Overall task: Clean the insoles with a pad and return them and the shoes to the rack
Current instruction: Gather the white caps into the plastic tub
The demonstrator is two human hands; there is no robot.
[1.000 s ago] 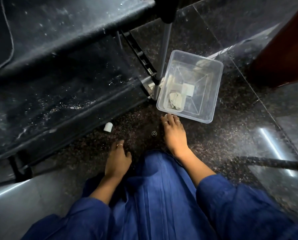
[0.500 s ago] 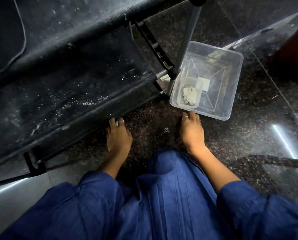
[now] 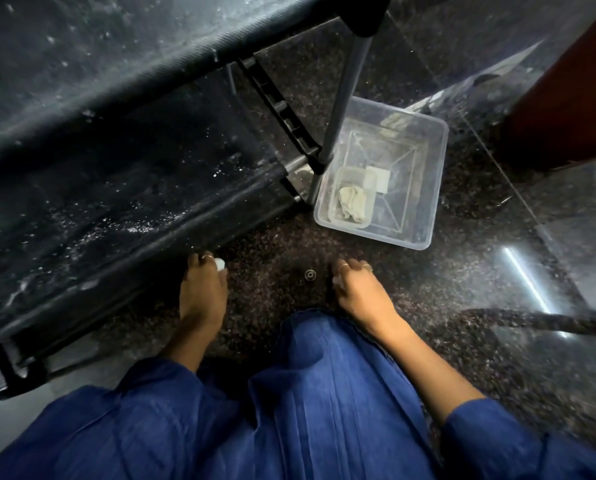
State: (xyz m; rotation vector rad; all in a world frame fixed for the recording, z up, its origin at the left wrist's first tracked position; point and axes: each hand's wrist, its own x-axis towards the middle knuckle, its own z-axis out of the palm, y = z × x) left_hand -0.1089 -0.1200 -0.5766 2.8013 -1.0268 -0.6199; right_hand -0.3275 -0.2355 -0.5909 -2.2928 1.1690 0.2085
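My left hand [image 3: 203, 292] rests on the dark speckled floor at the front edge of the black fabric shoe rack [image 3: 116, 174], its fingertips curled on a small white object [image 3: 219, 264]. My right hand [image 3: 362, 292] lies knuckles-up on the floor with its fingers curled under and nothing visible in it. Just beyond it stands a clear plastic bin [image 3: 428, 188] holding a crumpled pale pad [image 3: 353, 202] in a smaller clear tub and a white square pad [image 3: 381, 178]. No shoes or insoles are visible.
The rack's dusty shelves fill the left, and its metal post [image 3: 345, 98] stands against the bin. A small round metal piece [image 3: 309, 274] lies between my hands. Brown wooden furniture [image 3: 566, 98] is at the upper right, and a dark hose [image 3: 549, 320] crosses the floor at right. Blue clothing covers my knees.
My left hand has moved forward to the small white object by the rack and closed its fingertips on it. My right hand has drawn back from the bin and curled its fingers.
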